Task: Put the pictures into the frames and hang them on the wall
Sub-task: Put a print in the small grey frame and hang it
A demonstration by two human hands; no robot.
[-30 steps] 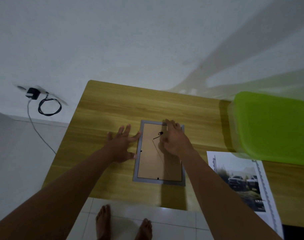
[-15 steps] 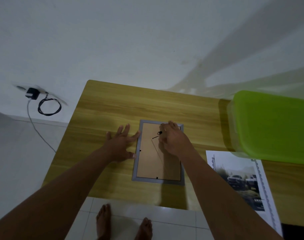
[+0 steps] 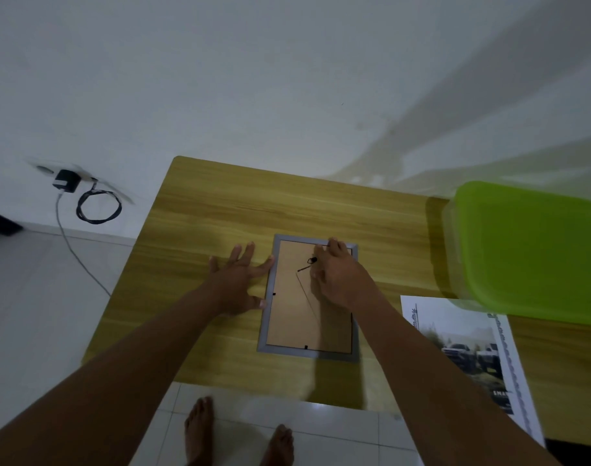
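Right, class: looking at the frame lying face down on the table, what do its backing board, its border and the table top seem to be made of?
Backing board: probably fibreboard or card; matt brown, no grain.
Border: grey, smooth and even; plastic or painted metal, cannot tell which.
Table top: wood-look, likely laminate, with straight regular grain and a slight sheen.

Wood-grain counter (image 3: 220,210) is carrying 3 things. Grey frame (image 3: 267,331) is lying face-down near the front edge, cardboard back up. Printed picture (image 3: 462,348) is lying flat to the rt of the frame, reaching the front edge. Green-lidded bin (image 3: 529,250) is sitting rt of the frame, farther back.
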